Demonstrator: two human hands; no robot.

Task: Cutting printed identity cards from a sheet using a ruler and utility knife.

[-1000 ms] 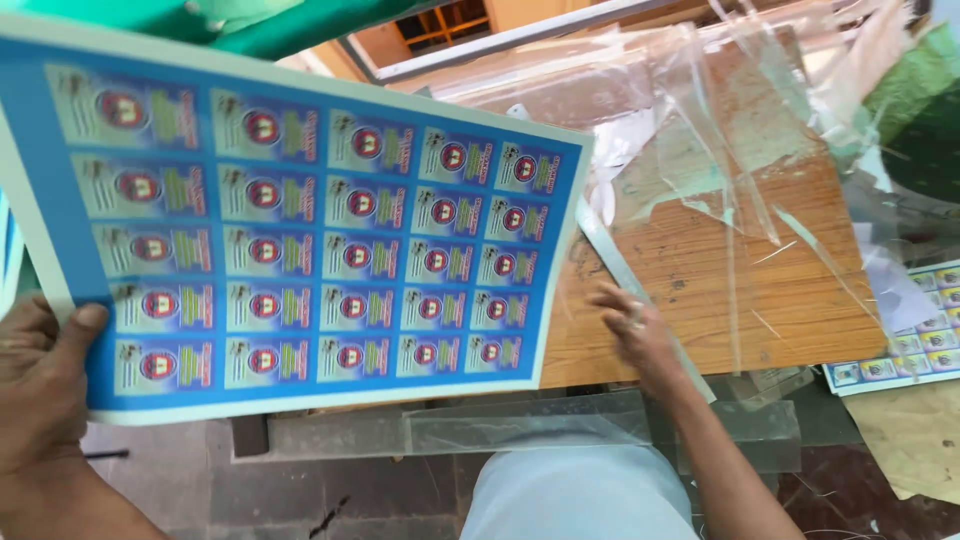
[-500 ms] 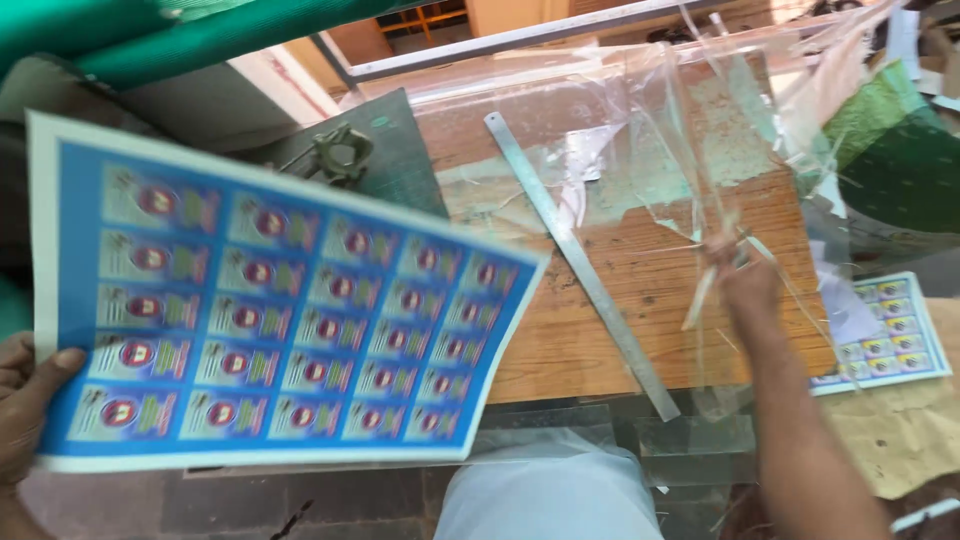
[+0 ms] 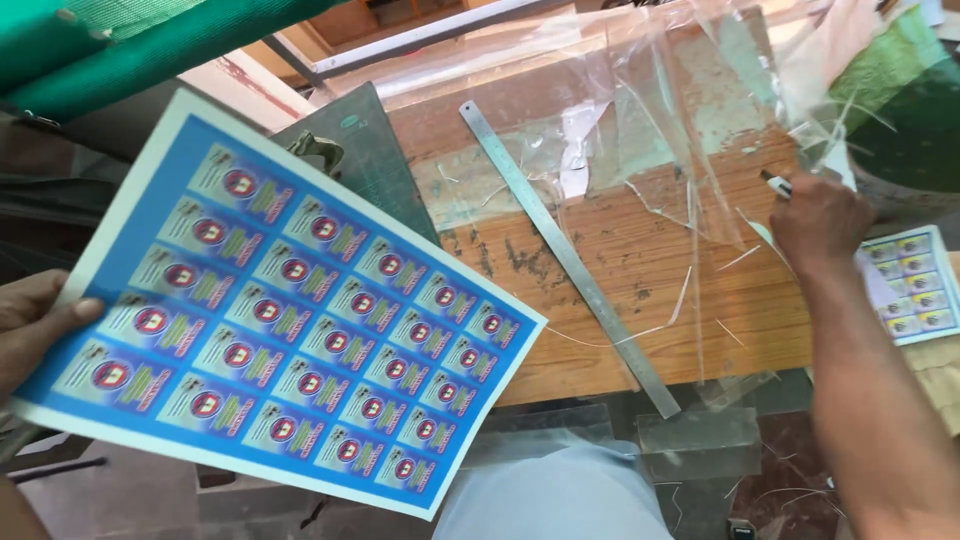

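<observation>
Left hand (image 3: 35,325) pinches printed sheet (image 3: 280,300) by one edge, may sag and crease; right hand (image 3: 815,220) closed on cutter (image 3: 775,183), could snag clear film (image 3: 680,120) beside it.

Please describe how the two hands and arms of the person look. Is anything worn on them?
The left hand and the right hand are both bare, with no gloves. I see no ring, though parts of the fingers are hidden. The right forearm is bare too: no sleeve, watch or bracelet shows. Little of the left arm is in view.
</observation>
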